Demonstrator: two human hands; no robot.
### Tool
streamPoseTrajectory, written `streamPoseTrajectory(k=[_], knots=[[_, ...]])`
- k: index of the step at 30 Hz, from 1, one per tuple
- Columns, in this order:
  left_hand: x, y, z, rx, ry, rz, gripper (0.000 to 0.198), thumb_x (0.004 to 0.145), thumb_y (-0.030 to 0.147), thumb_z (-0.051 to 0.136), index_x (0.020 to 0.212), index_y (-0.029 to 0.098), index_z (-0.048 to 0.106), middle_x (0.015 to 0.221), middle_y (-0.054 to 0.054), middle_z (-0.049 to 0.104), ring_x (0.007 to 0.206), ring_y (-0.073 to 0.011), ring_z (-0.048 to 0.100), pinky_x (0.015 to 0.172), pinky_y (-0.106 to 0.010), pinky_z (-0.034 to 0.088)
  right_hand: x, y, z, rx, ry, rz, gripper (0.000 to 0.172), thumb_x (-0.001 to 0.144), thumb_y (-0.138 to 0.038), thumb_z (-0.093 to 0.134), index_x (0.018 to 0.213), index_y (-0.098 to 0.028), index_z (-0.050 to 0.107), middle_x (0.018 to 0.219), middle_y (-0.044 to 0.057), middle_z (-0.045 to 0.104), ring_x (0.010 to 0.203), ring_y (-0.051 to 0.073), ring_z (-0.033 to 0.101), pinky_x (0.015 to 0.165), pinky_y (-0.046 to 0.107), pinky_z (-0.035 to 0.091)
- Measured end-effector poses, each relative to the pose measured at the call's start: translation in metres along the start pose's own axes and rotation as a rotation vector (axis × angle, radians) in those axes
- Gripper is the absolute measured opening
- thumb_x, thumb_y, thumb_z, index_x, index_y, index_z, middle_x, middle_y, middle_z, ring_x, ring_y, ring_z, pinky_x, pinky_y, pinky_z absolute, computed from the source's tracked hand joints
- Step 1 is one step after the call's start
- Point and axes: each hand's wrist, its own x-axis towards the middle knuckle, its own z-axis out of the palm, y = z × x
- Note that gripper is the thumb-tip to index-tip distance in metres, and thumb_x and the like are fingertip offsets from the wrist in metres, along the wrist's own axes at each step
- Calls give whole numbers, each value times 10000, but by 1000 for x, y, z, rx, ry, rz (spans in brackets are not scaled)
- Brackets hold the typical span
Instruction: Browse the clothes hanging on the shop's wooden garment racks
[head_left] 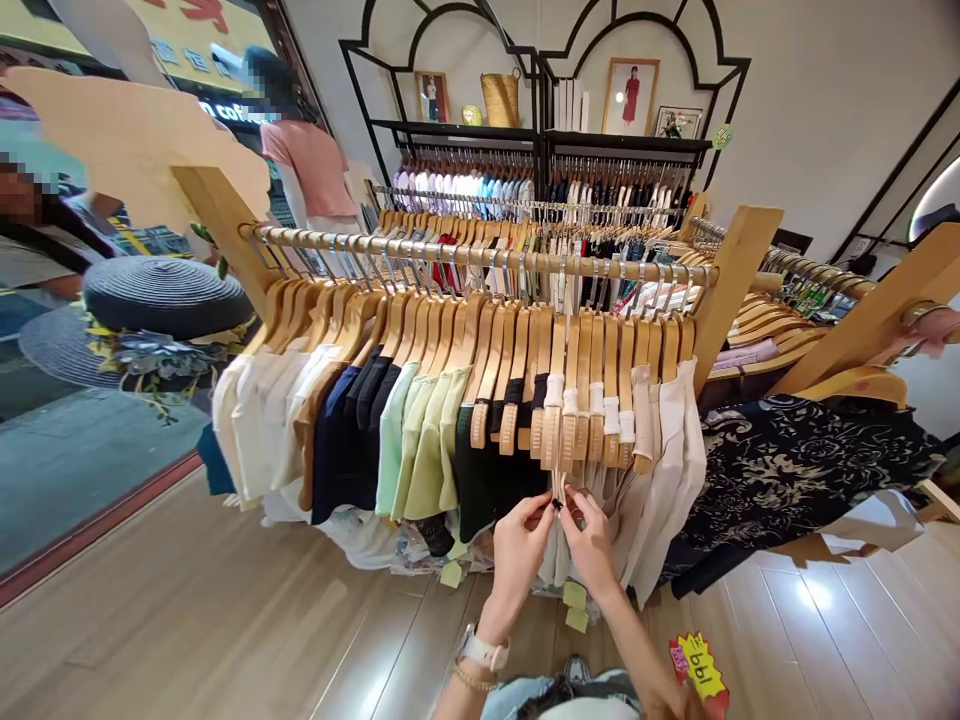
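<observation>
Fingers (536,512) of both hands are closed in a pinch, their tips meeting on a narrow pale strip (559,488). The strip hangs directly below a wooden hanger (553,425) near the middle of the row; whether it is fabric or a tag cannot be determined from this view. The left hand (517,560), fitted with a white wristwatch (484,648) and a bracelet (474,678), and the right hand (592,545) are almost touching, in front of the hanging clothes.

The hanger is one of many on the rail (480,255) of a wooden clothes rack (739,290). To the left hang pale green tops (420,450) and a navy top (337,450); to the right, cream garments (671,480). Yellow-green paper tags (575,605) lie on the wood-plank floor (225,610) below the hands, and a yellow price card (701,668) shows at lower right. A black patterned garment (795,480) lies right of the row. A person in a pink top (307,165) stands well apart at upper left, beyond the rack.
</observation>
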Motion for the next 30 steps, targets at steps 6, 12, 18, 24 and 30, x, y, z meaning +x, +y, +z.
streamPoseTrajectory(k=[6, 12, 18, 24, 30], knots=[[0, 2, -1, 44, 16, -77, 331, 817, 346, 671, 1047, 147, 801, 987, -116, 807, 814, -231, 762, 757, -316, 613, -3, 5, 5, 114, 36, 98, 410, 861, -411, 609, 1190, -179, 688, 1009, 82, 749, 878, 207, 687, 829, 322, 548], [2, 4, -3, 169, 36, 40, 306, 863, 314, 598, 1051, 175, 796, 1012, -97, 804, 822, -218, 757, 763, -318, 601, -1, 10, 9, 215, 26, 175, 400, 827, -426, 624, 1140, -181, 669, 1048, 84, 746, 942, 219, 684, 870, 335, 535], [0, 10, -4, 175, 11, 56, 279, 855, 343, 623, 1004, 187, 799, 972, -91, 805, 795, -214, 752, 731, -296, 591, 7, -2, -3, 88, -27, 96, 319, 852, -413, 581, 1019, -197, 746, 1107, 95, 737, 996, 228, 681, 891, 322, 529], [1, 11, -2, 79, -5, 9, 284, 853, 403, 639, 917, 184, 807, 892, -92, 802, 773, -219, 741, 690, -282, 573, 16, -15, -23, -17, -134, 104, 335, 863, -406, 547, 978, -206, 790, 942, 74, 779, 848, 214, 701, 789, 301, 535], [16, 6, 1, -184, -53, -177, 365, 664, 464, 824, 796, 124, 799, 815, -122, 797, 755, -234, 737, 687, -285, 565, 20, -18, -28, -37, -78, 53, 366, 849, -494, 602, 948, -197, 790, 830, 76, 773, 774, 227, 703, 734, 311, 553]])
